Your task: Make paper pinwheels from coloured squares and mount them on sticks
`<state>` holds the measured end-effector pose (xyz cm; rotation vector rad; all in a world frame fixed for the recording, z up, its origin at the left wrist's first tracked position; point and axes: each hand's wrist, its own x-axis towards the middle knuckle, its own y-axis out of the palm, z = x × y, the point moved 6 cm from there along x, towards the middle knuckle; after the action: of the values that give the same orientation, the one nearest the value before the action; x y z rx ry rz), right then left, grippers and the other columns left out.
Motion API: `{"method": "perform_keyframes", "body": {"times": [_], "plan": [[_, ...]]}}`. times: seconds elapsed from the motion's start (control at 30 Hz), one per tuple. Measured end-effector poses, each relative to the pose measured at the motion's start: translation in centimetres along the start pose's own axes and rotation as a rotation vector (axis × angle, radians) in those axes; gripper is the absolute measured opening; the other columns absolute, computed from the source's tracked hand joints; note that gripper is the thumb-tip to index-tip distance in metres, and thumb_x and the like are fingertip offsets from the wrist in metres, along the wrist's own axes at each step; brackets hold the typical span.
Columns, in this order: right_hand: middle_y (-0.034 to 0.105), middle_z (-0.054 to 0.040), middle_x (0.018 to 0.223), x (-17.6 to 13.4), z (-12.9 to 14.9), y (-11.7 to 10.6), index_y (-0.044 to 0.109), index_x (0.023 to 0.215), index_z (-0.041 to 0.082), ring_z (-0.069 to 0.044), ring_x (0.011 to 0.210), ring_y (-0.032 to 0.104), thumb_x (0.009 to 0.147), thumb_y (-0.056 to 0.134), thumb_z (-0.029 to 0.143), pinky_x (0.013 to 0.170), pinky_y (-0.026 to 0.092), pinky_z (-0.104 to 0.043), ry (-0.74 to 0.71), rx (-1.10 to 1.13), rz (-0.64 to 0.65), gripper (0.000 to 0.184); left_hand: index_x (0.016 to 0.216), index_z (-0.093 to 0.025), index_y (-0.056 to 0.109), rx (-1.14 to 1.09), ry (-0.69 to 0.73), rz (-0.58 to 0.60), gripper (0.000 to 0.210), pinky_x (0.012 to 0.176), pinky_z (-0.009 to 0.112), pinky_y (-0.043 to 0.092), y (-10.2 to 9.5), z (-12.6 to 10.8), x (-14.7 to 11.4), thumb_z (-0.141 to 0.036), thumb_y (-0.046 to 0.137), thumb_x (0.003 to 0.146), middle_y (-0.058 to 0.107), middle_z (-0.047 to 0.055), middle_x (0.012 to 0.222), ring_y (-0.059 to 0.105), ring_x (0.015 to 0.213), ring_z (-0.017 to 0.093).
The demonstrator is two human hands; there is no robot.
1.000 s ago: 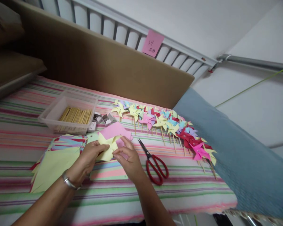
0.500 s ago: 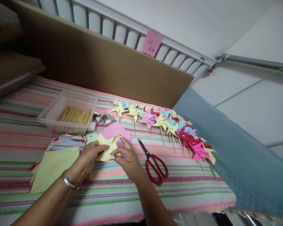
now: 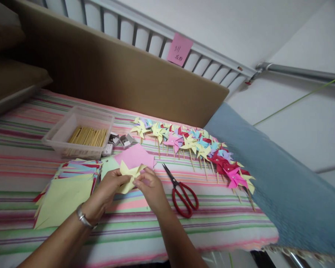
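Observation:
A pale yellow paper pinwheel, its corners folded toward the centre, is held above the striped cloth. My left hand, with a silver bangle at the wrist, pinches its left side between thumb and fingers. On the other side my right hand is closed, its fingertips pressed at the middle of the pinwheel. Pink paper lies just behind the hands, and more coloured sheets show beneath them. To the left is a stack of cut paper squares, a yellow one on top. Red-handled scissors rest right of my right hand.
A clear plastic box of wooden sticks stands at the back left. Small open boxes sit beside it. Several finished pinwheels on sticks lie along the right. Behind rises a brown board.
My right fingertips have moved inward to the pinwheel's centre and closed together. The left hand still grips the paper, shifted slightly right.

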<state>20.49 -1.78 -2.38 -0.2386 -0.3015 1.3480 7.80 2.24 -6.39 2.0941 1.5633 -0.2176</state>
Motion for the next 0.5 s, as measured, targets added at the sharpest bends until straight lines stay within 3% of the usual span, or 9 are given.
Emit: {"method": "perform_keyframes", "body": {"times": [0.17, 0.5], "plan": [[0.055, 0.0001, 0.08, 0.0, 0.7, -0.31, 0.059, 0.056, 0.021, -0.018, 0.089, 0.054, 0.066, 0.065, 0.015, 0.083, 0.039, -0.028, -0.054, -0.015, -0.077, 0.013, 0.063, -0.015, 0.069, -0.006, 0.014, 0.018, 0.01, 0.05, 0.023, 0.041, 0.32, 0.06, 0.03, -0.016, 0.066, 0.053, 0.068, 0.001, 0.057, 0.058, 0.05, 0.015], [0.053, 0.0001, 0.073, 0.15, 0.27, -0.21, 0.051, 0.053, 0.021, -0.018, 0.081, 0.052, 0.067, 0.061, 0.014, 0.075, 0.04, -0.028, -0.075, -0.128, -0.1, 0.018, 0.061, -0.017, 0.067, -0.077, -0.013, 0.074, 0.009, 0.053, 0.022, 0.042, 0.88, -0.06, -0.39, -0.019, 0.073, 0.055, 0.066, -0.001, 0.058, 0.057, 0.052, 0.014]]}}
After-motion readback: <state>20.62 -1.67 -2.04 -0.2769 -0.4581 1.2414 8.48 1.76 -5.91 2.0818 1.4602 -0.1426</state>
